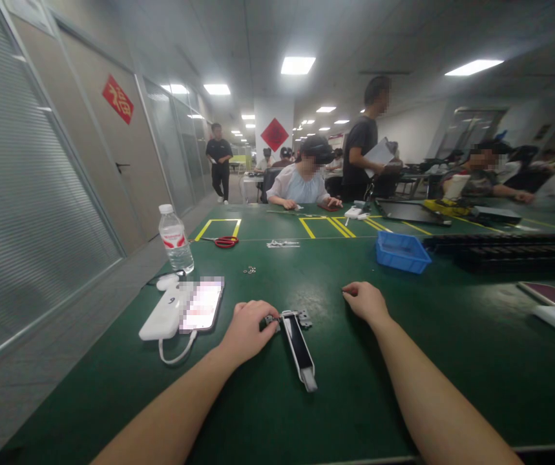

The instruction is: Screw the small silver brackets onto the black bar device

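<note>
On the green table in front of me lies a long white-framed device (pixel 299 345) with a dark face, its far end flanked by small metal brackets (pixel 305 318). My left hand (pixel 251 329) is closed at the device's far left side, thumb and fingers pinching the metal bracket there. Part of that bracket is hidden by the fingers. Away to the right of the device, my right hand (pixel 367 302) is held low over the table with thumb and forefinger pressed together. Whatever may be between those fingertips is too small to make out.
To the left are a water bottle (pixel 176 242), a white power bank (pixel 161 316) and a phone (pixel 203 303). Farther off lie small rings (pixel 249 270), red-handled scissors (pixel 226 242), thin metal parts (pixel 283 244) and a blue bin (pixel 402 252). A person (pixel 301 181) sits opposite.
</note>
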Available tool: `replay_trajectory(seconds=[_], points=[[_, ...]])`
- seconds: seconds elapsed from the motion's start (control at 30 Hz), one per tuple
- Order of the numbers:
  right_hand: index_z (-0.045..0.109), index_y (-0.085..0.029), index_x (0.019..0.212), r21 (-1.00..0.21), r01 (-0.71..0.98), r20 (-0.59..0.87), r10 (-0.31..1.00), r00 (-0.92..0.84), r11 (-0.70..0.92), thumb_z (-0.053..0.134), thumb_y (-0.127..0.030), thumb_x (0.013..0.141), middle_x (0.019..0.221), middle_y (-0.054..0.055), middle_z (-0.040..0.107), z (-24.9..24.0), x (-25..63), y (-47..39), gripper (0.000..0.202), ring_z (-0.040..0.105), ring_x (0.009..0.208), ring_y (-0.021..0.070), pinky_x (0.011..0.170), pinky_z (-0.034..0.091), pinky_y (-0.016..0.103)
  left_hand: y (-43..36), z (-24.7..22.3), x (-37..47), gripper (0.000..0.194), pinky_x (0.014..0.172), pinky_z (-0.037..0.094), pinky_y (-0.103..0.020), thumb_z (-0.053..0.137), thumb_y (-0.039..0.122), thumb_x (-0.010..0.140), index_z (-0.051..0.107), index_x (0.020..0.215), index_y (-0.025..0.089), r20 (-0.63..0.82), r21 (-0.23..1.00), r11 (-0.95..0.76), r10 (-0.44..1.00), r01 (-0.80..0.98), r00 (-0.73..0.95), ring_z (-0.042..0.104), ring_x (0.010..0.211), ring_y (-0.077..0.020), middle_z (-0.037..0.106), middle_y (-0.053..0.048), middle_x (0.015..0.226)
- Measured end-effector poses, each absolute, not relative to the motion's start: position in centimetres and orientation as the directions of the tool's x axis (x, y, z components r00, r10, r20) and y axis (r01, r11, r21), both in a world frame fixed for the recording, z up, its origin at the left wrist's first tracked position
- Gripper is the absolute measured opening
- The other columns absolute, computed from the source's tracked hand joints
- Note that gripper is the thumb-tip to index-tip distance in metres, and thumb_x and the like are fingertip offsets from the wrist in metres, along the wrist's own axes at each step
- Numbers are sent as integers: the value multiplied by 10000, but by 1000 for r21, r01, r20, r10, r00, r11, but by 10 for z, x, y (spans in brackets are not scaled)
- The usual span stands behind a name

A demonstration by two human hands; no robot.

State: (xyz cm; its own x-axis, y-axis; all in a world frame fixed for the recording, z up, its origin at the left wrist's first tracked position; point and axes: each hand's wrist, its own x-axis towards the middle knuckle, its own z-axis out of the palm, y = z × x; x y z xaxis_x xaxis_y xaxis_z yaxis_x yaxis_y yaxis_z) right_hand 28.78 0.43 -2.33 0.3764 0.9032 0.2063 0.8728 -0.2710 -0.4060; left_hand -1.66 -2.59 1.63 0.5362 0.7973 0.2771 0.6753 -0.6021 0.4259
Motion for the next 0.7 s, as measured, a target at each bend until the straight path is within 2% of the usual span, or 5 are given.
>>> replay_trajectory(seconds=[0.1, 0.23, 0.37, 0.53, 0.7], points=[[693, -197, 862, -448, 868, 257, 899, 355, -215, 576, -223, 745, 858, 49, 684, -21, 285, 5, 167, 620, 780, 176, 660, 445, 255, -26, 16, -17, 104, 864, 342, -360, 551, 193, 812, 617, 882, 231, 280, 424, -604, 796, 675, 537, 563, 937, -183, 657, 18, 941], [663, -168, 827, -631, 776, 342, 895, 287, -8, 572, -226, 734, 794, 48, 687, -13, 268, 5, 143, 627, 735, 165, 708, 473, 272, -26, 16, -16, 106, 867, 338, -364, 545, 193, 816, 616, 886, 230, 277, 425, -605, 795, 674, 539, 562, 945, -185, 657, 15, 960], [680, -154, 797, -786, 607, 212, 974, 85, 118, 619, -237, 702, 751, 50, 696, -5, 240, -3, 140, 636, 686, 156, 661, 490, 259, -27, 17, -16, 105, 866, 339, -362, 547, 190, 812, 614, 882, 229, 273, 424, -601, 798, 678, 537, 562, 940, -185, 656, 17, 950], [690, -132, 818, -834, 526, 97, 982, -162, 169, 680, -244, 666, 684, 31, 679, -2, 220, -12, 189, 607, 613, 130, 593, 480, 240, -26, 18, -16, 107, 863, 343, -360, 534, 195, 813, 613, 877, 228, 272, 423, -602, 797, 677, 538, 560, 943, -190, 656, 8, 951], [699, -126, 826, -829, 525, 82, 970, -228, 193, 677, -248, 686, 651, 22, 659, -2, 219, -13, 187, 570, 575, 112, 550, 448, 223, -25, 16, -16, 108, 867, 340, -362, 542, 203, 808, 615, 882, 230, 276, 423, -601, 799, 678, 535, 561, 936, -189, 658, 6, 943]])
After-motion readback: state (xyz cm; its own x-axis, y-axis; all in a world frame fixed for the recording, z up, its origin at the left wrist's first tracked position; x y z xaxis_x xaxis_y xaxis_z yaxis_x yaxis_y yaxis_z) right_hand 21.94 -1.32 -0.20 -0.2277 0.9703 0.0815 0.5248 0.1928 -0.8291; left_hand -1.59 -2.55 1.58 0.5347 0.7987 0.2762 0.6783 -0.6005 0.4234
